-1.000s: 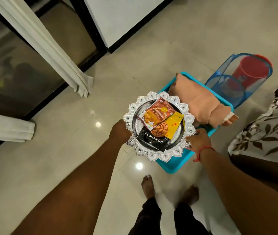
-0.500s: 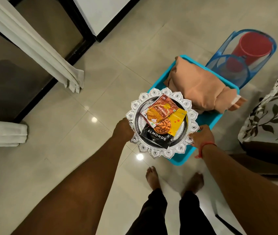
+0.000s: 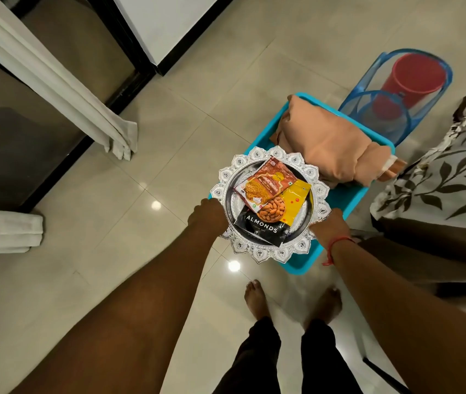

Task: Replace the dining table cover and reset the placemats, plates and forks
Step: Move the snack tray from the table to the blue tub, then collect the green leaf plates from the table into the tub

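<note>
Over the tiled floor, I grip the stiff silver tray by opposite rims, left hand and right hand; loose snack packets may slide.

The fingers of the left hand go under the rim of the silver tray, so they are not seen; the same holds for the fingers of the right hand. The tray covers the near part of the blue basket, and the folded peach cloth hides the inside of it. The black almonds packet lies partly under the yellow packet and the orange snack packet, whose small print is not readable. The leaf-print cloth is cut by the right edge.
</note>
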